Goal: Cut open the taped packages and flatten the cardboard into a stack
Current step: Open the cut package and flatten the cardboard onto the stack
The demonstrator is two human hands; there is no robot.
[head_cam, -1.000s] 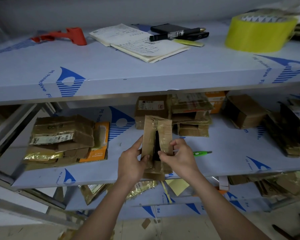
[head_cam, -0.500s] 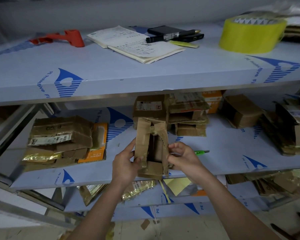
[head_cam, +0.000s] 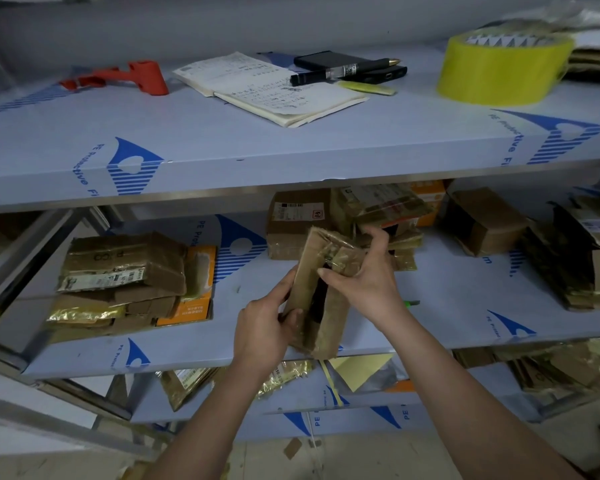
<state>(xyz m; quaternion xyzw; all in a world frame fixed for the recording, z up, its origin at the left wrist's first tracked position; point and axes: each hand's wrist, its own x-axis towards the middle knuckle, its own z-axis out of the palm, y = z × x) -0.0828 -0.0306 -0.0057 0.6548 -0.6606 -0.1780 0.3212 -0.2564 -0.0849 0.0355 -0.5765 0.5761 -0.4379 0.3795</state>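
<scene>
Holding a taped box [head_cam: 321,289] upright over the front of the middle shelf [head_cam: 447,299], both hands grip it. Left hand [head_cam: 262,332] curls round the lower left edge, thumb on the front panel. Right hand [head_cam: 364,277] pinches the top right flap, fingers bent over the torn tape — flap pulled outward. A dark slit runs down the box's middle, flaps parted; contents unclear.

Left on the same shelf sits a stack [head_cam: 125,282] of flattened cardboard on an orange pack [head_cam: 194,306]. Behind the box, more taped packages [head_cam: 298,223]; further cardboard at right [head_cam: 485,220]. A green cutter [head_cam: 411,303] peeks out just beside the right wrist.

Top shelf — notebook [head_cam: 271,90], black pen [head_cam: 343,72], yellow tape roll [head_cam: 503,67], red tool [head_cam: 132,77].
</scene>
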